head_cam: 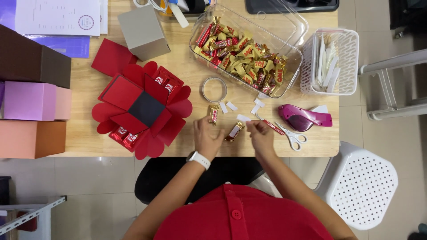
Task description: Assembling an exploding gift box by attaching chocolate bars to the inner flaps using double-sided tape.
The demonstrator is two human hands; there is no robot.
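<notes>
My left hand (207, 138) rests on the table (187, 75), fingers curled, holding nothing I can see. My right hand (261, 134) pinches a small white strip (244, 118). A little gold candy bar (234, 131) lies between them. Scissors (284, 132) sit just right.

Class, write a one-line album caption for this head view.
Two hands, left hand and right hand, tape a small gold candy bar beside an unfolded red paper box.

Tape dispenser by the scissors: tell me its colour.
Magenta pink, glossy; the tape dispenser shows best in the head view.
</notes>
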